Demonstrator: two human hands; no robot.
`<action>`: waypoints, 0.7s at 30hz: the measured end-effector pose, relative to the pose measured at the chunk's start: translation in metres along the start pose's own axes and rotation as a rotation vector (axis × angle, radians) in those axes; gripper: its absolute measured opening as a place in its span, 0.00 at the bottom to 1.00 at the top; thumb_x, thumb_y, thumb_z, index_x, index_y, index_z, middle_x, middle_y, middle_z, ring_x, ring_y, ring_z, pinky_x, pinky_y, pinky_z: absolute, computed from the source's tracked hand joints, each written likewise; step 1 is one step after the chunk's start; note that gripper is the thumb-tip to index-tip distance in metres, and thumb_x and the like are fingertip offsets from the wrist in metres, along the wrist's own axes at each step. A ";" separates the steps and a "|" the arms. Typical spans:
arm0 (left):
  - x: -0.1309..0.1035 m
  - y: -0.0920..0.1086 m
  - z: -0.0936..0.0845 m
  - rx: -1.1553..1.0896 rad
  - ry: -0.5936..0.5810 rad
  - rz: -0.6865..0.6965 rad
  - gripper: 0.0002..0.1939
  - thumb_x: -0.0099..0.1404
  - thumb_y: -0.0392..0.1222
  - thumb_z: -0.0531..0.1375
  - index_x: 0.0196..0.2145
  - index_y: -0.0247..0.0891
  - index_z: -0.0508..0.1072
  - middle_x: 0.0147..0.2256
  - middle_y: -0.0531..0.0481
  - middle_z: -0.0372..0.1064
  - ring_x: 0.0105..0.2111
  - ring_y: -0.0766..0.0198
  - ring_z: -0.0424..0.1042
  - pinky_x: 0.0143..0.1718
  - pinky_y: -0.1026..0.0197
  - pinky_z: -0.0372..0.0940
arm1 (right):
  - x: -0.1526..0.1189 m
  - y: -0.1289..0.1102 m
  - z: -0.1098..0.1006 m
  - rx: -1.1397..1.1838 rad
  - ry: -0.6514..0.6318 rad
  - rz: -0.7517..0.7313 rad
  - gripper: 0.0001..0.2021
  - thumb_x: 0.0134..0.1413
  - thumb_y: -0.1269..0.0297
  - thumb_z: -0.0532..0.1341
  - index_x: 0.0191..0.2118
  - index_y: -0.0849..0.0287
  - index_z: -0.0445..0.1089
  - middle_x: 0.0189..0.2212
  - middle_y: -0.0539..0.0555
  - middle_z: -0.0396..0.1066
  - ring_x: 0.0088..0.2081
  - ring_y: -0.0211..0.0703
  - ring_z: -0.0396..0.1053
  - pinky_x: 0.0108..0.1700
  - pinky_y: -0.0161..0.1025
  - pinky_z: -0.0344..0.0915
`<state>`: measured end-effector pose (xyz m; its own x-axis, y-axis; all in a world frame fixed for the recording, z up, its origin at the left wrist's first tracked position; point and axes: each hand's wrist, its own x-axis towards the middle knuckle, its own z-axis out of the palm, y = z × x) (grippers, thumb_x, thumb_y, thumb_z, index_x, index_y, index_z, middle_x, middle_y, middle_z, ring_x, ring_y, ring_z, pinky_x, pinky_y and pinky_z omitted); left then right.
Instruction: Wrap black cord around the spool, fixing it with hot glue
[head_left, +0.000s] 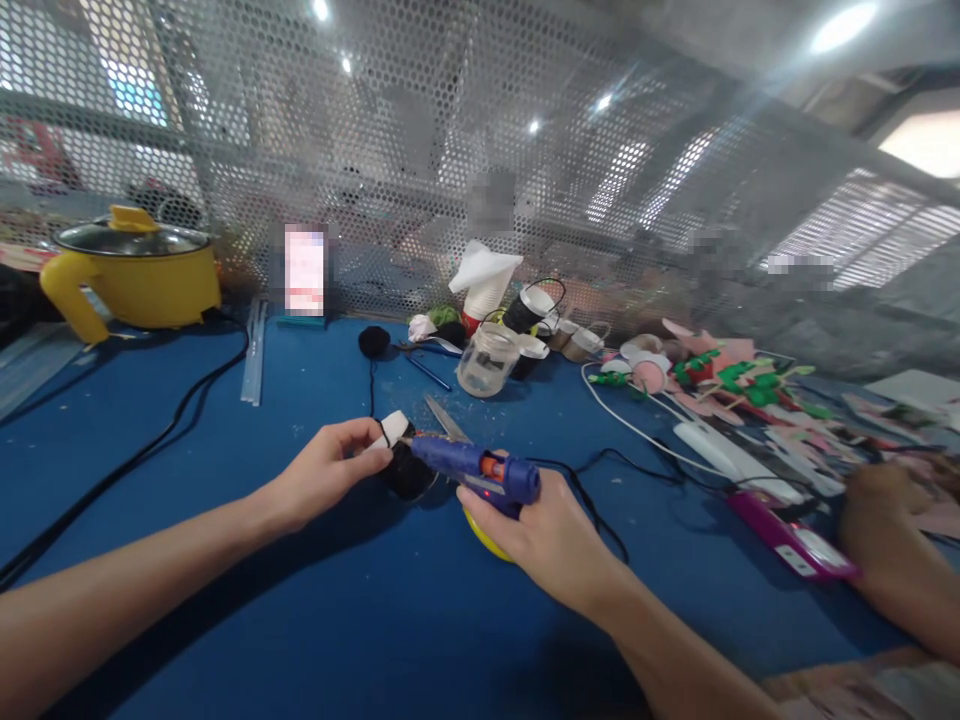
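Observation:
My left hand (341,465) pinches a small white and black piece (405,472), its white part at the top and black yarn around the lower part. A black strand runs from it up to a ball of black yarn (373,341). In my right hand (544,530) is a blue glue gun (469,462), its nozzle pointing left and touching or nearly touching the piece beside my left fingertips. Scissors (448,418) lie behind the gun, and a yellow round object (486,538) shows partly beneath my right hand.
Behind stand a clear plastic jar (487,362), cups, a blue pen (429,373) and a phone (304,272). At left is a yellow pot (142,280) with a black cable. On the right lie a white power strip (739,463), a purple device (791,538), craft pieces and another person's arm (892,560).

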<state>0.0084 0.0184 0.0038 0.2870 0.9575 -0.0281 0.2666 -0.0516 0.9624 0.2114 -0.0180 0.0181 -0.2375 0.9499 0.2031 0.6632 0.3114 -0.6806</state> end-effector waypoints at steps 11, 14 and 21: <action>0.000 -0.004 0.000 -0.011 -0.031 0.022 0.09 0.54 0.43 0.54 0.23 0.35 0.61 0.22 0.56 0.56 0.25 0.69 0.55 0.29 0.65 0.51 | -0.001 -0.005 0.002 -0.041 0.017 0.024 0.10 0.44 0.60 0.56 0.20 0.58 0.59 0.16 0.48 0.61 0.19 0.35 0.56 0.23 0.32 0.58; 0.000 -0.005 -0.001 0.008 -0.034 0.032 0.08 0.54 0.43 0.54 0.23 0.35 0.62 0.23 0.56 0.57 0.26 0.68 0.56 0.30 0.65 0.51 | -0.001 -0.004 0.001 -0.037 0.013 0.015 0.09 0.44 0.60 0.56 0.20 0.59 0.60 0.16 0.48 0.61 0.19 0.35 0.57 0.23 0.33 0.58; -0.001 0.001 0.002 -0.119 -0.060 0.024 0.08 0.52 0.42 0.55 0.30 0.36 0.64 0.27 0.54 0.62 0.30 0.66 0.61 0.34 0.63 0.55 | 0.001 0.001 0.002 -0.037 0.021 0.036 0.10 0.45 0.59 0.55 0.21 0.59 0.63 0.17 0.49 0.64 0.21 0.36 0.60 0.27 0.34 0.60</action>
<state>0.0102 0.0171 0.0039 0.3471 0.9377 -0.0175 0.1490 -0.0368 0.9882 0.2105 -0.0173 0.0165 -0.1985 0.9608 0.1938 0.6971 0.2774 -0.6612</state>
